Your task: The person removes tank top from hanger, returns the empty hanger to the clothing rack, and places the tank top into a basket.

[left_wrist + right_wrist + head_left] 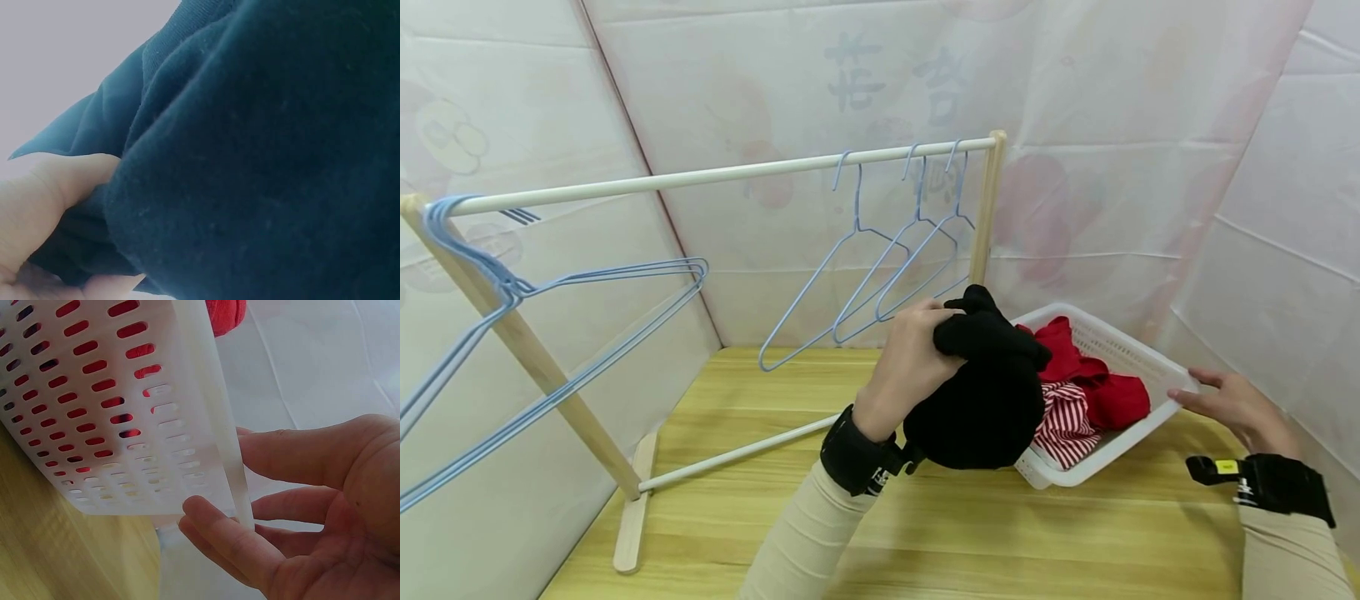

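My left hand (908, 367) grips a bunched black garment (985, 400), lifted in front of the basket's left side. Its dark cloth (262, 156) fills most of the left wrist view, with the thumb pressed against a fold. My right hand (1243, 408) pinches the right corner of a white plastic basket (1138, 354). In the right wrist view the thumb lies at the rim and the fingers (231, 540) against the slotted outer wall. Inside the basket lie a red garment (1112, 398) and a red-and-white striped one (1063, 421).
A rack with a white rail (715, 176) and wooden posts stands on the wooden table (760, 517). Three blue hangers (808, 287) hang toward its right end, several more (572, 383) at the left end. A pale printed curtain (1120, 167) encloses the back and sides.
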Available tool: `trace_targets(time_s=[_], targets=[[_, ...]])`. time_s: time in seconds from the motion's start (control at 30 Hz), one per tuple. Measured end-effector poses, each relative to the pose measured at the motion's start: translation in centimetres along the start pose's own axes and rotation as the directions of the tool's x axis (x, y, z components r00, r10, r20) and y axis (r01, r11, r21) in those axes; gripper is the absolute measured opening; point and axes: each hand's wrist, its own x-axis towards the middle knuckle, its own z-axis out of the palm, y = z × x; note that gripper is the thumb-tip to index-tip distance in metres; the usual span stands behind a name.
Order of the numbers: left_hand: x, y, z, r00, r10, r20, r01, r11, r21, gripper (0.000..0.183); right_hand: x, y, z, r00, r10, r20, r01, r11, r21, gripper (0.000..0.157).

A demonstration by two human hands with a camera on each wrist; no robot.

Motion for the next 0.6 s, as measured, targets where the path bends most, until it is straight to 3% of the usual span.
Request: trace_targets(time_s=[0.6], targets=[[0.86,0.66,-0.14,0.999,0.034,-0.005,-0.034,0.999,0.006,0.022,-0.27,-0.02,-0.08,1.0,0.016,0.009,-0.016,1.0,0.008,0.094]])
